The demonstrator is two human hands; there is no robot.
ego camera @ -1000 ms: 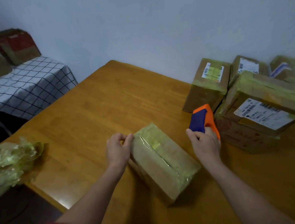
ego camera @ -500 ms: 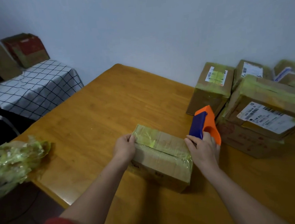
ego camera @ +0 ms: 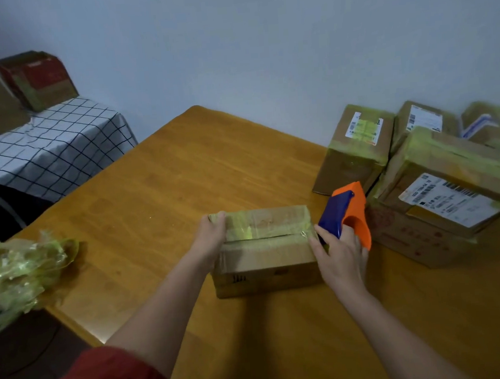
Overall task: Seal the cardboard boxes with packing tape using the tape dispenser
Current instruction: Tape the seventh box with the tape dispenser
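A small cardboard box lies on the wooden table, its long side facing me, with yellowish tape over its top and an open seam running along it. My left hand holds the box's left end, fingers over the top edge. My right hand grips the orange and blue tape dispenser right at the box's right end.
Several taped cardboard boxes with shipping labels are stacked at the right against the wall. A wad of crumpled yellowish tape lies at the table's left edge. A checked-cloth table at far left carries more boxes.
The box has been turned from a diagonal position until its long side faces me. Both hands moved with it, the dispenser staying at its right end.
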